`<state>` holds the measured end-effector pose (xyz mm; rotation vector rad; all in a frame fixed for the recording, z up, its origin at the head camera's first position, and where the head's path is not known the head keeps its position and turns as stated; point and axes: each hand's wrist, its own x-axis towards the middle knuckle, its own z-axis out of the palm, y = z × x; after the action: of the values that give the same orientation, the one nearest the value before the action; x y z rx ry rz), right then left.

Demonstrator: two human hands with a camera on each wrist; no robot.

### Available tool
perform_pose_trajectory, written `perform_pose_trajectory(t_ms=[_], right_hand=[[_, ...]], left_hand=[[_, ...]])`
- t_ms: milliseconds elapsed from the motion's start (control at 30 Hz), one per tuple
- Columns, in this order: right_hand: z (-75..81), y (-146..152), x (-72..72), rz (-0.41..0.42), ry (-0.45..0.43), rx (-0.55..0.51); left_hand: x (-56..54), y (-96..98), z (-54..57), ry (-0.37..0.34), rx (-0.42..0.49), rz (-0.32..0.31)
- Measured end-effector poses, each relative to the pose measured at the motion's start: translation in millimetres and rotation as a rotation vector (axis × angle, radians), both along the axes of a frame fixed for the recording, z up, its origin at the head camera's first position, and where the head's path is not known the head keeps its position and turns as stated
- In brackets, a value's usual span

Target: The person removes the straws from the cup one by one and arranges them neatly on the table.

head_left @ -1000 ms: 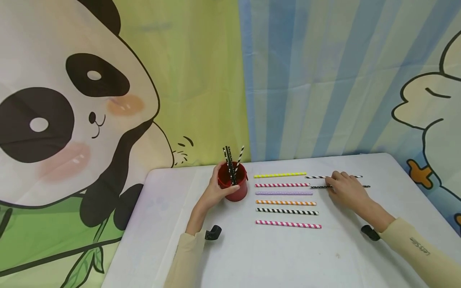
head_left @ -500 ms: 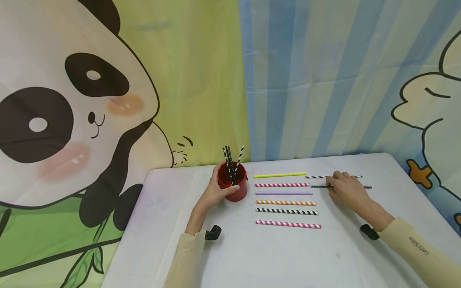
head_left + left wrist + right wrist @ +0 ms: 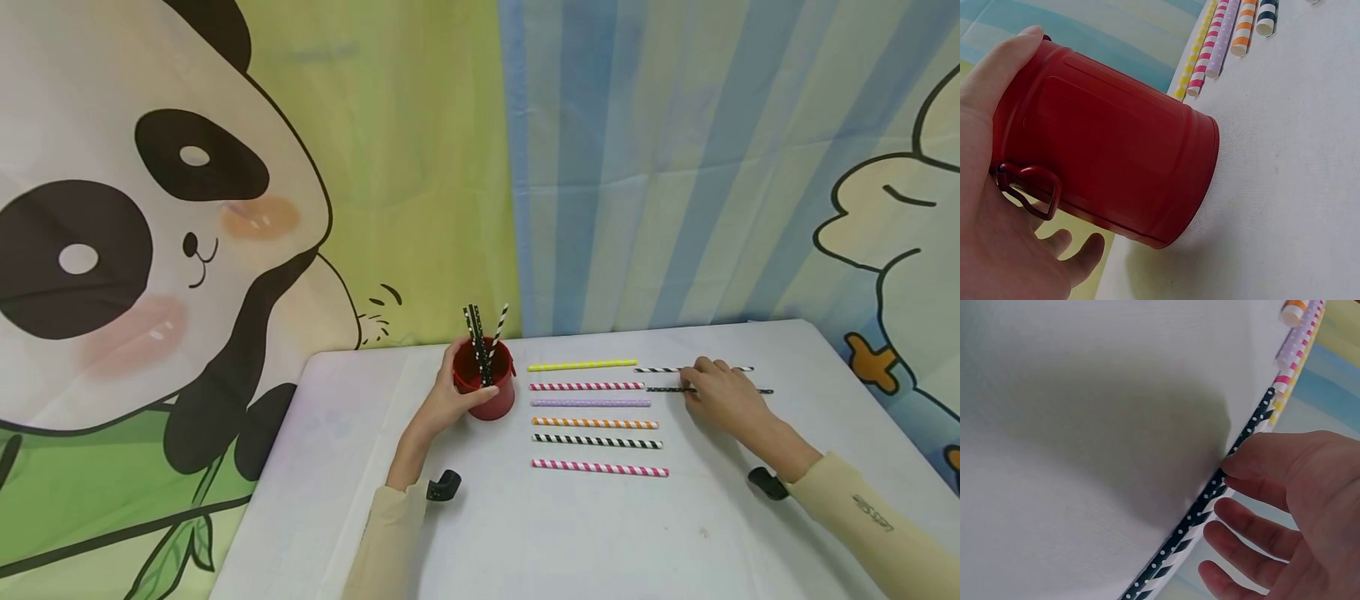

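Observation:
My left hand (image 3: pixel 435 408) grips a small red metal bucket (image 3: pixel 497 407), its thumb over the rim. Several black-and-white straws (image 3: pixel 477 337) stand in the bucket, leaning on its wall. In the left wrist view the bucket (image 3: pixel 1104 150) shows a wire handle folded at its side. On the right, my right hand (image 3: pixel 723 402) pinches a black straw with white dots (image 3: pixel 666 389) between thumb and forefinger; the straw lies along the tabletop. The right wrist view shows the other fingers of the hand (image 3: pixel 1310 512) spread beyond the dotted straw (image 3: pixel 1175 537). Behind it lies a black-and-white striped straw (image 3: pixel 656 369).
Between the hands, straws lie in a column: yellow (image 3: pixel 582 365), red-striped (image 3: pixel 587 386), lilac (image 3: pixel 591 402), orange-striped (image 3: pixel 596 423), black-striped (image 3: pixel 597 441) and pink-striped (image 3: pixel 600 468). The white table (image 3: pixel 570 533) ends at a printed curtain (image 3: pixel 645 167).
My right hand has shifted very slightly to the right along with the dotted straw. The left hand and the bucket have stayed still.

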<state>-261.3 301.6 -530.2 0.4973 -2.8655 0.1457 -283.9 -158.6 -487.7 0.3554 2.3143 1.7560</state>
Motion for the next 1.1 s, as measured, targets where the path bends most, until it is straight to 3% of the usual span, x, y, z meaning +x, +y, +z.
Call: perform_pose_trajectory(t_ms=[100,300,400,667,1100], right_hand=[[3.5,-1.5,0.2,-0.009,-0.017,-0.009],[11.7,-7.3,-0.4,0.009,-0.019,-0.058],[15.5,-12.6,-0.6,0.025,-0.038,-0.123],[19.3,-30.7,-2.0,-0.015,-0.194,-0.372],[24.4,-61.7,-6.8,-0.149,-0.324,-0.829]], left_hand=[[-1.2,-0.8,-2.2,-0.002,-0.004,0.001],[-14.3,-3.1,-26.1,0.013,-0.007,0.018],[-16.9,-3.8,-31.7,0.031,0.002,0.019],[-16.2,-3.7,-34.5,0.057,0.020,0.028],[-15.4,-2.8,-34.8,0.063,0.016,0.033]])
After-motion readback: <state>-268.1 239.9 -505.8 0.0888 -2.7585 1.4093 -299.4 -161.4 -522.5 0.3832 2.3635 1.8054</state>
